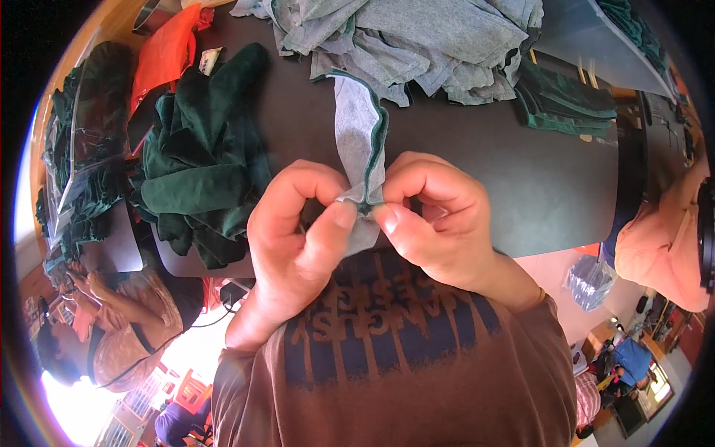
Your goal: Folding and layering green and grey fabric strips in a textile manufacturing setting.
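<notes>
Both of my hands are raised in front of my chest, pinching one strip of fabric (353,123) between thumbs and forefingers. The strip is pale grey on its face with a dark green edge, and it stretches away from me toward the grey cloth pile. My left hand (299,223) grips its near end from the left, and my right hand (437,212) grips it from the right, the thumb tips close together. A small grey flap hangs below the thumbs. Whether the fingers part or fold the layers there cannot be made out.
Grey cloth pieces (417,37) are heaped at the far side of the dark table (514,186). A dark green velvet heap (197,167) lies left, near a red bag (164,56). Folded green pieces (562,97) sit far right. Other people are at both sides.
</notes>
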Motion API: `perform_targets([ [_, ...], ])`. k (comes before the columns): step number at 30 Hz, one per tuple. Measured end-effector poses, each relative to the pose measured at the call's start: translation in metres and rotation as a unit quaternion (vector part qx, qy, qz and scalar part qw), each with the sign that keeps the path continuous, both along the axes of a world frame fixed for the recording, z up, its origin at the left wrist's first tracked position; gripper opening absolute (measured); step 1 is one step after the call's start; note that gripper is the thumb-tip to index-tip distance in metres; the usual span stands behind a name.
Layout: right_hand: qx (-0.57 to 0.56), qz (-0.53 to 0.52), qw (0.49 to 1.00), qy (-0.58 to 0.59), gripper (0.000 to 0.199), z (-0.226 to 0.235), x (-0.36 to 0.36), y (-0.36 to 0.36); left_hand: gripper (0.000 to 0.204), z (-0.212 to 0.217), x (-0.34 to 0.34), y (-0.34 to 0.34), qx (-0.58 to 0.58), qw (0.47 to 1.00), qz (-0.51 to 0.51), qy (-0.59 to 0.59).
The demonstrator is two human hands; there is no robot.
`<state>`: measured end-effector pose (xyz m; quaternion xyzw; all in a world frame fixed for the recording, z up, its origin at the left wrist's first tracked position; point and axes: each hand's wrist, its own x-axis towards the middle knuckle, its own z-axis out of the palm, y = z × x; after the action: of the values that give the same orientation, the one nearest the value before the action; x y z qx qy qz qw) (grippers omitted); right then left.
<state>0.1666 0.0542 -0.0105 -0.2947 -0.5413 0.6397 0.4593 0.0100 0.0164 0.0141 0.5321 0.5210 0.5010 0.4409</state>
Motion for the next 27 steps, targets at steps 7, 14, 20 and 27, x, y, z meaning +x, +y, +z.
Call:
perform_targets([
  [7, 0.023, -0.032, 0.999, -0.03, 0.01, 0.002, -0.001, -0.001, 0.036, -0.012, -0.007, 0.007, 0.339, 0.905, -0.034, 0.255],
  [14, 0.057, -0.048, 0.995, -0.069, 0.012, 0.005, -0.001, 0.0, 0.033, -0.009, -0.004, 0.007, 0.347, 0.874, 0.003, 0.341],
  [20, 0.243, -0.125, 0.949, -0.159, 0.017, -0.003, -0.006, 0.004, 0.032, -0.006, -0.004, 0.003, 0.29, 0.88, -0.025, 0.376],
  [27, 0.306, -0.159, 0.922, -0.178, 0.021, -0.007, -0.006, 0.005, 0.064, -0.015, 0.002, -0.014, 0.007, 0.989, -0.133, 0.067],
])
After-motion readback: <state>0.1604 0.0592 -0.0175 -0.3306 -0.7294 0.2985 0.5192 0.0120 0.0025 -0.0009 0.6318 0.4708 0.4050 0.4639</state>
